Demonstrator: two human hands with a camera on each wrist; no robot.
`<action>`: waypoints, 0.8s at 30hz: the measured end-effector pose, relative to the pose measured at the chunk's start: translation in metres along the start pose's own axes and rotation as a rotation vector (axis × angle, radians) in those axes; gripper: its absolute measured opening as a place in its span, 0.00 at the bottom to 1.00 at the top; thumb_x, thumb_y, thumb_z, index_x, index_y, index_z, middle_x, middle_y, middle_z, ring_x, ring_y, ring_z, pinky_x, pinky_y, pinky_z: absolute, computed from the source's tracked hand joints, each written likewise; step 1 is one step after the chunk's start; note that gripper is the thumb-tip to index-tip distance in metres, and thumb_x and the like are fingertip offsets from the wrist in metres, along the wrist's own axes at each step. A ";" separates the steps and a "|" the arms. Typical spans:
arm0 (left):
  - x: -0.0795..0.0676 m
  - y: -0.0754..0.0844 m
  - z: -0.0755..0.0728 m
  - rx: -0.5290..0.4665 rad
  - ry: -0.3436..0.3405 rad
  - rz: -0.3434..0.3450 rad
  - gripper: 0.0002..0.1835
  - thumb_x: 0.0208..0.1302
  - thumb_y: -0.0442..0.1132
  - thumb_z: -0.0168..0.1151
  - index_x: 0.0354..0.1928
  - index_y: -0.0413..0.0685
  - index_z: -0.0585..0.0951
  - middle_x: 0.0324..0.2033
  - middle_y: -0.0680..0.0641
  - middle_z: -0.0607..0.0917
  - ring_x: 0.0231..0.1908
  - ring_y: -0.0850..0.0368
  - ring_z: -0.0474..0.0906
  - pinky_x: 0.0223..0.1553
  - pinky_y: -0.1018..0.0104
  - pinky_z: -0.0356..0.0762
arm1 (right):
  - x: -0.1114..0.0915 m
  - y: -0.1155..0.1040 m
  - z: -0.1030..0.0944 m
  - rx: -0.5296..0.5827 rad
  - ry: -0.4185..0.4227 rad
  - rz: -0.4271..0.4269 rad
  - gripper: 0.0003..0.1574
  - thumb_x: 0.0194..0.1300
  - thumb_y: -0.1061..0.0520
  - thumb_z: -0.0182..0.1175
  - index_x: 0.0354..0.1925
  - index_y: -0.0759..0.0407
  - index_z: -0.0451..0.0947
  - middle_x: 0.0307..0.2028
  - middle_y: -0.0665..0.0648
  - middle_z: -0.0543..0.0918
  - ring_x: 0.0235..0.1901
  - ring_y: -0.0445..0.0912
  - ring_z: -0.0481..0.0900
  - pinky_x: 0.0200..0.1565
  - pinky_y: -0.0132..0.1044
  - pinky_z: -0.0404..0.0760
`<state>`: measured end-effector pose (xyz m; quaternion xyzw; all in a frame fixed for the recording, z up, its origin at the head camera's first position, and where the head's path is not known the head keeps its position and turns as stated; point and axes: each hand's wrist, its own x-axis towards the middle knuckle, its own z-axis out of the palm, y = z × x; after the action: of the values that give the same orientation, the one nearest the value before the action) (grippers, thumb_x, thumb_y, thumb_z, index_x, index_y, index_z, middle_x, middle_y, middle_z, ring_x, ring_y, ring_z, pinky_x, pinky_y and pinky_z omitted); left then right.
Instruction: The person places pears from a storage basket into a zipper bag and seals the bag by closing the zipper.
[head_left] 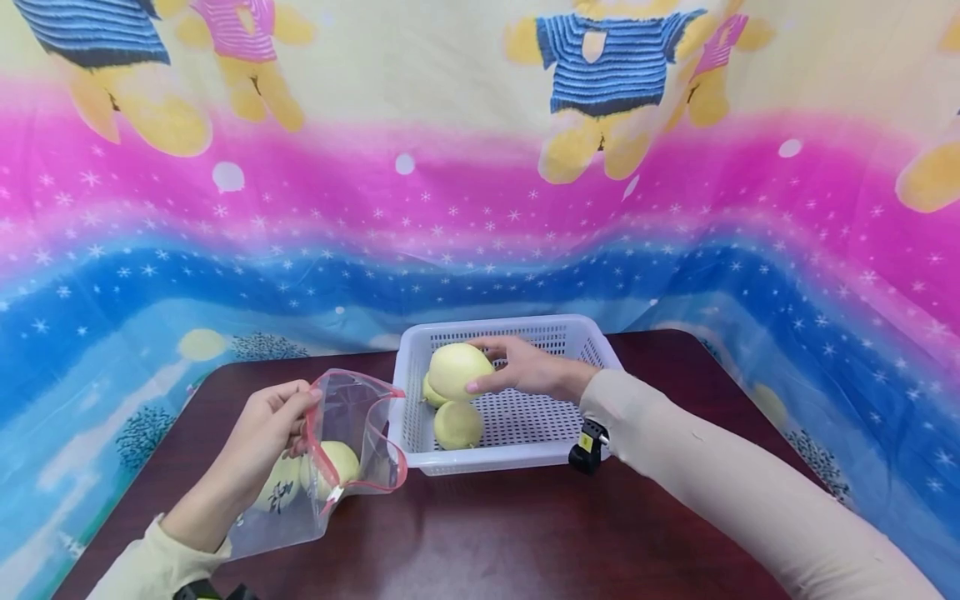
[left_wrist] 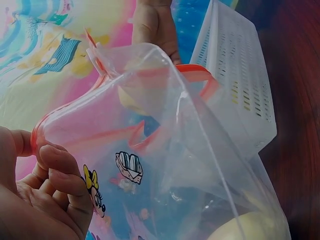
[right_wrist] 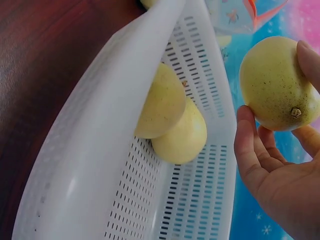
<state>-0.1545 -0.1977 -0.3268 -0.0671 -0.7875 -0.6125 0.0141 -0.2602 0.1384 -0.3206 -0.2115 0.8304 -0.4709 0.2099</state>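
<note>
My left hand (head_left: 262, 437) pinches the red-edged rim of a clear zip bag (left_wrist: 165, 175) printed with cartoon figures. The bag's mouth gapes toward the basket, and pale yellow pears (head_left: 341, 460) lie in its lower part. Over the white perforated basket (head_left: 495, 457), my right hand (head_left: 528, 368) grips another pear (head_left: 459, 372), thumb on one side and fingers on the other. Dark specks and a brown end mark that held pear (right_wrist: 277, 82) in the right wrist view. Two more pears (right_wrist: 182, 135) rest together inside the basket, at its left end in the head view.
The basket and bag stand side by side on a dark reddish-brown table (head_left: 480, 533). Behind the table and along its sides hangs a printed cloth (head_left: 465, 208) with bears and snowflakes. A small black device (head_left: 587, 450) is strapped at the right wrist.
</note>
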 end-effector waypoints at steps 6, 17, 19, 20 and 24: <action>0.001 0.001 0.000 0.006 -0.007 -0.008 0.22 0.78 0.43 0.50 0.21 0.46 0.69 0.13 0.54 0.69 0.14 0.60 0.65 0.18 0.60 0.63 | -0.003 -0.003 0.006 0.016 -0.017 -0.009 0.44 0.59 0.50 0.74 0.71 0.38 0.69 0.61 0.56 0.77 0.65 0.53 0.71 0.62 0.57 0.73; 0.001 0.002 0.000 0.008 -0.016 -0.020 0.22 0.78 0.43 0.50 0.21 0.46 0.69 0.13 0.54 0.69 0.14 0.60 0.65 0.18 0.61 0.63 | -0.006 -0.009 0.017 0.024 -0.053 -0.026 0.43 0.60 0.50 0.73 0.71 0.39 0.69 0.61 0.56 0.76 0.63 0.55 0.72 0.61 0.55 0.75; 0.001 0.002 0.000 0.011 -0.018 -0.020 0.22 0.78 0.43 0.50 0.21 0.46 0.69 0.13 0.54 0.70 0.14 0.60 0.65 0.18 0.61 0.63 | -0.006 -0.010 0.019 0.030 -0.061 -0.037 0.42 0.60 0.51 0.72 0.70 0.39 0.69 0.62 0.56 0.76 0.64 0.55 0.71 0.61 0.56 0.75; 0.001 0.002 0.000 0.012 -0.018 -0.019 0.22 0.78 0.43 0.50 0.21 0.46 0.70 0.13 0.54 0.70 0.14 0.60 0.65 0.17 0.61 0.63 | -0.007 -0.010 0.020 0.034 -0.063 -0.037 0.42 0.60 0.51 0.73 0.70 0.39 0.69 0.62 0.56 0.76 0.64 0.55 0.71 0.61 0.57 0.75; 0.001 0.002 0.000 0.008 -0.022 -0.014 0.22 0.78 0.42 0.50 0.21 0.46 0.70 0.13 0.54 0.70 0.14 0.61 0.65 0.17 0.62 0.63 | -0.007 -0.013 0.027 0.044 -0.071 -0.048 0.43 0.60 0.52 0.73 0.70 0.39 0.69 0.62 0.57 0.75 0.64 0.55 0.71 0.62 0.58 0.75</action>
<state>-0.1554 -0.1966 -0.3245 -0.0682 -0.7904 -0.6088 0.0016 -0.2377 0.1177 -0.3206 -0.2432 0.8064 -0.4863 0.2327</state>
